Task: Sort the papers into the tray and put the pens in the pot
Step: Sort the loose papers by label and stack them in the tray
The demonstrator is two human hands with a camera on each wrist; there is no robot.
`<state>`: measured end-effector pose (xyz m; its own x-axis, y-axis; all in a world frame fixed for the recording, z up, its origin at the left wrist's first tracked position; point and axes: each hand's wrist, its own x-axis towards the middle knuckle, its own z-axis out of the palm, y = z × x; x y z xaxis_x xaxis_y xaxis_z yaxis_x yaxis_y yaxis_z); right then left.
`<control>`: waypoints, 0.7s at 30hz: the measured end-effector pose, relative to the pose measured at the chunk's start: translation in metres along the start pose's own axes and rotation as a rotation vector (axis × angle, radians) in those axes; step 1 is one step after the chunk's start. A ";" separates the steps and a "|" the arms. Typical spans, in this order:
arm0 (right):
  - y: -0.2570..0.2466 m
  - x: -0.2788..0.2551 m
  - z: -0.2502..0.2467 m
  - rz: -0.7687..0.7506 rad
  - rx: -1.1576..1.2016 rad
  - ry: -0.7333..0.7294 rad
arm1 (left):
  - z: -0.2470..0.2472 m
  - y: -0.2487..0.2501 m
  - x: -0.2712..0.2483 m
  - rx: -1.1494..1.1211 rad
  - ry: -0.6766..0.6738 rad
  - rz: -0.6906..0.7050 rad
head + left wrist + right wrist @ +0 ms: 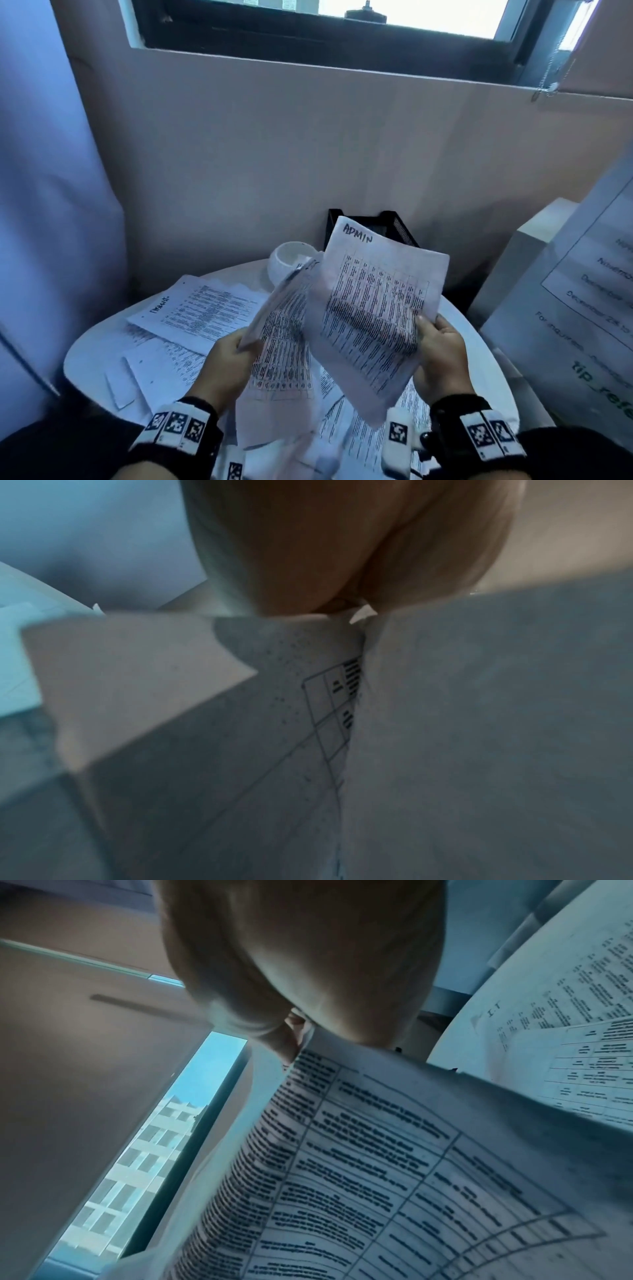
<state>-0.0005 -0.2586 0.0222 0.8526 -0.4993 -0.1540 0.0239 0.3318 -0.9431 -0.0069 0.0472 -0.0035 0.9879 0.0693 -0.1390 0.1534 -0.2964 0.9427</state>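
Observation:
Above the round white table [89,346] my right hand [433,337] grips a printed sheet headed "ADMIN" [373,308] by its right edge. My left hand [236,346] holds another printed sheet [281,329] by its left edge, tilted up beside the first. Several more papers [202,308] lie spread over the table. The black mesh tray [400,226] stands at the far edge, partly hidden behind the ADMIN sheet. A white pot [287,260] sits left of the tray. In the right wrist view my right hand's fingers [284,1039] pinch the sheet [377,1164]. No pens show.
A beige wall and a window rise behind the table. A white box [534,246] with a leaning printed notice [582,301] stands at the right. A blue curtain [44,205] hangs at the left. A small blank slip [120,383] lies near the table's left edge.

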 end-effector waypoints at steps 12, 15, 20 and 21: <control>0.022 0.011 -0.008 0.075 -0.086 0.002 | 0.005 -0.004 0.007 -0.132 -0.049 0.007; 0.039 0.004 -0.003 0.118 -0.139 -0.033 | 0.014 0.002 0.003 -0.207 -0.153 -0.042; 0.059 -0.007 0.012 0.194 -0.143 -0.095 | 0.023 0.004 -0.006 -0.241 -0.151 -0.072; 0.060 -0.009 0.014 0.174 -0.176 -0.105 | 0.024 0.005 -0.009 -0.260 -0.179 -0.061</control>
<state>0.0001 -0.2230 -0.0289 0.8858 -0.3583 -0.2951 -0.2105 0.2566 -0.9433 -0.0142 0.0222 -0.0044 0.9692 -0.0959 -0.2269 0.2238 -0.0420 0.9737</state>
